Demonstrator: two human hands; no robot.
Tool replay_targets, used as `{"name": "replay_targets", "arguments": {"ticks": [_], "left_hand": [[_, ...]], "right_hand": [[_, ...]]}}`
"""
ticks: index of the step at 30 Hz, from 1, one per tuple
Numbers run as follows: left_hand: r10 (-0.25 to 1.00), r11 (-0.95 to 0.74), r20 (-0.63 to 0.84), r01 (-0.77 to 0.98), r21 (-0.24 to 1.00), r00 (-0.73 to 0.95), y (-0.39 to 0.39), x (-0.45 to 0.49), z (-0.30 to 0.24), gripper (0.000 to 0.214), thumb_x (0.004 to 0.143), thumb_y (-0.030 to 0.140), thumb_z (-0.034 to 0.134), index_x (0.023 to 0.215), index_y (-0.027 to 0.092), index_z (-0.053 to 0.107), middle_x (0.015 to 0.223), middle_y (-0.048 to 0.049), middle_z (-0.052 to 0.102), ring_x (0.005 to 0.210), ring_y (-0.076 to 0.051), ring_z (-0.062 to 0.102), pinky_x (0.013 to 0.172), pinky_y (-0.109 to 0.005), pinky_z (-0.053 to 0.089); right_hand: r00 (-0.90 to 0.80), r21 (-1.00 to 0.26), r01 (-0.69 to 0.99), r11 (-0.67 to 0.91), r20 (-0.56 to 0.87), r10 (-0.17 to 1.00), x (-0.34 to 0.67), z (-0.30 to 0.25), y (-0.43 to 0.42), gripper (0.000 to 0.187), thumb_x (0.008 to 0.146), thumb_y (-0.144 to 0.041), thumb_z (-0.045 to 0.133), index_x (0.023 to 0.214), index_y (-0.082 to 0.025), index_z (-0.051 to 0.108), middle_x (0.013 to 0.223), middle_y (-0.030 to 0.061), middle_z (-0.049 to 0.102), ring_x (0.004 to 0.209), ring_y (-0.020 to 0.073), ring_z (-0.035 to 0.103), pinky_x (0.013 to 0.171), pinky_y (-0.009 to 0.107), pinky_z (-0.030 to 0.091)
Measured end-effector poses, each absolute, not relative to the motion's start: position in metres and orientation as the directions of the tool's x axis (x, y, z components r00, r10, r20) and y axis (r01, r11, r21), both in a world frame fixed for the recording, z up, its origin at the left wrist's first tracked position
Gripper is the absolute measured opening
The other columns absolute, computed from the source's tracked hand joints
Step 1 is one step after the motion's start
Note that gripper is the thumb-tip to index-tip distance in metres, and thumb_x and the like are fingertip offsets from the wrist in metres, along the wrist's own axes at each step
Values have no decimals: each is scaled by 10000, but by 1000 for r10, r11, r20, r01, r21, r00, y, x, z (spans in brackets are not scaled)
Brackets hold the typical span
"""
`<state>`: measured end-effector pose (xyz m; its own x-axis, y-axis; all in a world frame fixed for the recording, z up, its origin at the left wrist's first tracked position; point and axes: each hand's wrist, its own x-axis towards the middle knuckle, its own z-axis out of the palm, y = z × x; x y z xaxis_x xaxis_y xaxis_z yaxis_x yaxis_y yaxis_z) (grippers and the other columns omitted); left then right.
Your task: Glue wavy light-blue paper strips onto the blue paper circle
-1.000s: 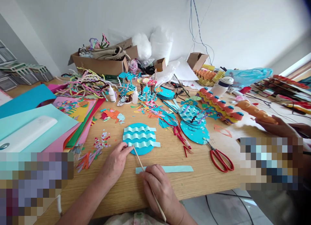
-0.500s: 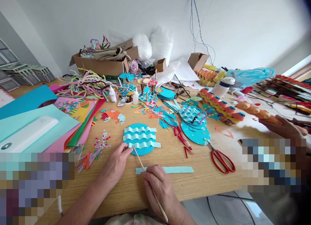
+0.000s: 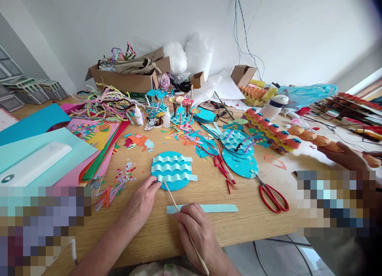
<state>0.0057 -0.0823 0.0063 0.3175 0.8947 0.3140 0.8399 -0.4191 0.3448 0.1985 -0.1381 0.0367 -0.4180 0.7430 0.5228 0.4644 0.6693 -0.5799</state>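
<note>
A round blue paper disc [image 3: 176,185] lies on the table, crossed by three wavy light-blue paper strips [image 3: 173,167]. At the disc's lower left edge, my left hand [image 3: 146,194] is closed, its fingertips pressed together on the edge by the end of the lowest strip. My right hand [image 3: 197,228] grips a thin wooden stick [image 3: 171,194], slanted up to the left, with its tip at that lowest strip. A flat light-blue strip [image 3: 221,208] lies just beyond my right hand.
Red-handled scissors [image 3: 273,198] lie to the right, near blue discs [image 3: 240,162]. Paper scraps [image 3: 122,180] and coloured sheets [image 3: 53,156] are at left. Two glue bottles [image 3: 138,116] stand farther back. At far right, another person's hand [image 3: 343,156] holds an orange egg-carton strip [image 3: 316,137].
My hands and the stick stay almost where they were; the right hand has shifted very slightly right. The other person's egg-carton strip has moved slightly.
</note>
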Motion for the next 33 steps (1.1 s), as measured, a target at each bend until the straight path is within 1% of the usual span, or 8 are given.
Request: {"name": "replay_targets", "arguments": {"ticks": [3,5,8,11,14,20,26,33], "left_hand": [[902,-408,302,840,357,309,-84,7,7,458,743,-23,327,1012,200,622,1032,-49,629,935,-147,606,841,-282,493],[899,-412,307,839,357,311,-84,7,7,450,747,-24,325,1008,189,623,1038,-61,626,937,-151,605,841,-283,492],[894,-421,316,840,343,319,-84,7,6,442,754,-24,321,1005,176,625,1038,-77,624,942,-157,604,839,-283,492],[895,-418,311,843,337,320,-83,6,5,452,746,-33,328,999,189,629,1034,-65,627,940,-152,605,839,-274,491],[887,-432,319,841,325,333,-82,6,3,452,739,-39,326,995,176,631,1030,-73,628,932,-154,609,829,-276,497],[887,-421,339,848,321,312,-84,7,2,454,744,-27,331,1028,190,610,1060,-59,616,959,-154,600,849,-295,496],[878,-444,327,851,281,350,-84,7,7,448,745,-30,307,1002,164,619,1028,-78,624,924,-161,614,820,-290,510],[888,-423,332,848,319,318,-86,10,9,434,747,-35,320,1003,142,622,1040,-100,619,952,-182,606,837,-306,501]], "right_hand": [[-446,-566,488,665,492,747,197,35,-137,254,810,-10,399,934,-158,565,796,74,548,714,184,468,643,333,431],[-458,-556,496,667,486,745,197,33,-137,252,807,-9,398,932,-149,567,799,80,549,719,188,468,649,341,433],[-456,-554,497,668,488,744,198,33,-137,264,802,-4,395,946,-144,566,807,84,550,721,190,465,643,339,432],[-434,-573,485,660,498,751,199,35,-138,282,801,4,391,970,-150,557,832,83,548,733,186,468,648,333,434],[-419,-580,463,670,523,742,200,37,-138,295,804,4,391,1000,-153,545,860,84,546,751,183,476,660,329,435],[-440,-537,514,669,505,743,196,37,-136,261,817,-19,377,927,-154,570,799,71,559,705,177,483,634,320,433],[-422,-567,490,662,511,749,196,40,-135,309,817,-17,373,1008,-165,565,834,76,564,734,182,492,650,328,447],[-407,-549,507,664,527,746,192,40,-131,282,824,-22,391,980,-158,584,818,74,575,723,180,493,636,323,449]]}}
